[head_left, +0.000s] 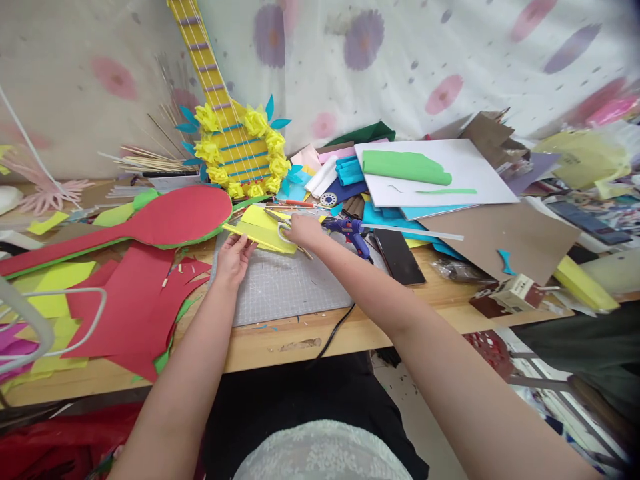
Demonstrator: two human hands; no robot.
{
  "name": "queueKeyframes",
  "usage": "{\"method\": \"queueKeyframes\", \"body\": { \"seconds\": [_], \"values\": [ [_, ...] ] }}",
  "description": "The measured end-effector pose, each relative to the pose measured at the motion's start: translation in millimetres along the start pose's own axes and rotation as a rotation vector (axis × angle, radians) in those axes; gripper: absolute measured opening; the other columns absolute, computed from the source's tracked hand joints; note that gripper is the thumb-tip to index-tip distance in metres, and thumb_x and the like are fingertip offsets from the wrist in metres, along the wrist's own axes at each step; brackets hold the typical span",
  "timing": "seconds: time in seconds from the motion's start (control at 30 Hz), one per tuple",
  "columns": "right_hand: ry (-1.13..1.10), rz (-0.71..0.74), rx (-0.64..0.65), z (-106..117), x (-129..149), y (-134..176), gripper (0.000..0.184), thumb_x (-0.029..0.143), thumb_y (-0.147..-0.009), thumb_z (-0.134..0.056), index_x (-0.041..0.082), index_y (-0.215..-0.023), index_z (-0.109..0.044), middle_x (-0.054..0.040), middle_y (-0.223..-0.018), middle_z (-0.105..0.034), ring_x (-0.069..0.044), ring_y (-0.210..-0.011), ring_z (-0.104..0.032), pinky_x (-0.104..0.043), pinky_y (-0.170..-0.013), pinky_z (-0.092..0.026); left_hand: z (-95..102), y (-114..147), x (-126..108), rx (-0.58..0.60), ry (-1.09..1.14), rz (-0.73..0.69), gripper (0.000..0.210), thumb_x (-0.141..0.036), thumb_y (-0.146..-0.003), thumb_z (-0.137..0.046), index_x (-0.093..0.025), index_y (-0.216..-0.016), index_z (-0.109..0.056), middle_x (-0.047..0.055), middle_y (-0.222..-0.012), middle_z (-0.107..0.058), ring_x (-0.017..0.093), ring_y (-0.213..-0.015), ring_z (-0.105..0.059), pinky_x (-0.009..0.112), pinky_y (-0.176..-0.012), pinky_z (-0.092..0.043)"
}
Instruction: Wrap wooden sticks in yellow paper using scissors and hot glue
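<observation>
My left hand (237, 259) pinches the near left edge of a folded yellow sheet (270, 239), paper or foam, above the grey cutting mat (300, 293). In my right hand (304, 231) is a pair of scissors (283, 231) with pale handles; the blades point left over the sheet. Whether the blades are apart is too small to tell. Just right of that hand lies a blue glue gun (353, 233) with a long translucent glue stick (415, 231) in its back.
A yellow guitar model (240, 153) with paper flowers leans at the back wall. Left lie a red guitar-shaped cutout (183, 215) and red sheets (130, 307). Right are a black phone (399, 257), a white board (480, 177), brown cardboard (520, 233) and a drink carton (515, 297). A black cable (336, 333) crosses the table's front edge.
</observation>
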State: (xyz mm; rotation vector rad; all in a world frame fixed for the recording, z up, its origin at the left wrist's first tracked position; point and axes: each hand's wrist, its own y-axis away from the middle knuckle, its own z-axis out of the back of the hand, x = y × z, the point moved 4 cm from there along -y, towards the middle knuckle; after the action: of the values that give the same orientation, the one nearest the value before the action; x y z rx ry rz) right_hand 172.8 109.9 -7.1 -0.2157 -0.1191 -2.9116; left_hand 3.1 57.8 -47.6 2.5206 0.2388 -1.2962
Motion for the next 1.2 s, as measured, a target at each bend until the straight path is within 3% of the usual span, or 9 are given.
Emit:
{"method": "queueKeyframes", "body": {
  "seconds": [0.17, 0.3, 0.43, 0.53, 0.67, 0.77, 0.87, 1.03, 1.2],
  "values": [
    [-0.037, 0.143, -0.177, -4.9, 16.5, -8.6, 0.035, 0.026, -0.080, -0.050, 0.007, -0.109, -0.053, -0.0180, -0.118, -0.052, -0.025, -0.112, -0.046, -0.033, -0.091, -0.036, 5.4, 0.6, -6.0, -0.044, 0.008, -0.021, 0.013, -0.006, -0.071, -0.061, -0.017, -0.067, -0.056, -0.003, -0.070, -0.065, 0.006, -0.068, -0.062, 0.020, -0.075, -0.053],
    [-0.189, 0.268, -0.258, 5.3, 9.9, 23.2, 0.025, 0.024, -0.083, -0.044, 0.012, -0.100, -0.057, -0.0120, -0.108, -0.056, -0.019, -0.103, -0.049, -0.029, -0.088, -0.035, 4.1, 3.2, -7.4, -0.058, 0.020, -0.023, 0.012, -0.006, -0.070, -0.063, -0.017, -0.068, -0.057, -0.003, -0.070, -0.064, 0.007, -0.067, -0.061, 0.022, -0.077, -0.053],
    [-0.370, 0.335, -0.021, 12.1, -38.3, 76.4, 0.026, 0.037, -0.083, -0.044, 0.016, -0.083, -0.059, -0.0039, -0.083, -0.062, -0.013, -0.075, -0.053, -0.023, -0.067, -0.037, 0.4, 2.5, -5.1, -0.044, 0.039, -0.040, 0.013, -0.005, -0.071, -0.061, -0.016, -0.066, -0.056, -0.003, -0.065, -0.062, 0.006, -0.064, -0.060, 0.024, -0.077, -0.053],
    [-0.355, 0.141, 0.194, 10.4, -95.2, 106.8, 0.042, 0.056, -0.078, -0.044, 0.017, -0.065, -0.056, -0.0015, -0.064, -0.058, -0.013, -0.060, -0.051, -0.024, -0.056, -0.034, -1.5, 0.0, -1.6, -0.027, 0.043, -0.055, 0.013, -0.004, -0.071, -0.060, -0.015, -0.065, -0.056, -0.003, -0.065, -0.061, 0.006, -0.063, -0.060, 0.025, -0.077, -0.053],
    [-0.203, -0.231, -0.082, 16.9, -148.8, 114.0, 0.046, 0.063, -0.068, -0.053, 0.017, -0.072, -0.057, -0.0046, -0.070, -0.060, -0.018, -0.066, -0.053, -0.027, -0.057, -0.035, -4.0, -1.7, 3.1, 0.008, 0.037, -0.069, 0.012, -0.005, -0.069, -0.063, -0.014, -0.066, -0.057, -0.002, -0.068, -0.062, 0.007, -0.066, -0.060, 0.027, -0.080, -0.052],
    [-0.219, -0.222, -0.252, 11.7, -147.6, 99.0, 0.047, 0.056, -0.065, -0.061, 0.015, -0.088, -0.059, -0.0110, -0.091, -0.062, -0.023, -0.086, -0.055, -0.030, -0.070, -0.041, -4.2, -0.2, 4.9, 0.036, 0.025, -0.083, 0.012, -0.007, -0.067, -0.065, -0.015, -0.066, -0.057, -0.002, -0.068, -0.062, 0.008, -0.067, -0.061, 0.029, -0.080, -0.052],
    [-0.333, -0.193, -0.289, -0.7, -138.5, 83.5, 0.043, 0.050, -0.069, -0.059, 0.014, -0.092, -0.061, -0.0132, -0.095, -0.062, -0.025, -0.091, -0.055, -0.033, -0.075, -0.042, -2.5, 1.5, 6.0, 0.068, 0.012, -0.094, 0.012, -0.009, -0.065, -0.067, -0.015, -0.069, -0.058, -0.001, -0.071, -0.063, 0.009, -0.069, -0.061, 0.030, -0.080, -0.052],
    [-0.820, -0.203, -0.354, -1.3, -133.7, 80.4, 0.044, 0.053, -0.069, -0.058, 0.015, -0.090, -0.061, -0.0085, -0.083, -0.065, -0.018, -0.069, -0.059, -0.029, -0.058, -0.044, -0.7, 0.9, 8.1, 0.091, -0.029, -0.089, 0.014, -0.011, -0.063, -0.069, -0.015, -0.072, -0.059, 0.000, -0.074, -0.064, 0.011, -0.073, -0.062, 0.033, -0.082, -0.052],
    [-1.248, 0.081, -0.331, 19.6, -98.6, 78.1, 0.040, 0.056, -0.071, -0.055, 0.018, -0.083, -0.060, -0.0041, -0.074, -0.064, -0.009, -0.055, -0.053, -0.022, -0.047, -0.040, -2.4, 2.5, 9.6, 0.062, -0.113, -0.105, 0.016, -0.012, -0.062, -0.070, -0.014, -0.072, -0.058, 0.001, -0.072, -0.063, 0.012, -0.074, -0.062, 0.036, -0.080, -0.053]
  ]
}}
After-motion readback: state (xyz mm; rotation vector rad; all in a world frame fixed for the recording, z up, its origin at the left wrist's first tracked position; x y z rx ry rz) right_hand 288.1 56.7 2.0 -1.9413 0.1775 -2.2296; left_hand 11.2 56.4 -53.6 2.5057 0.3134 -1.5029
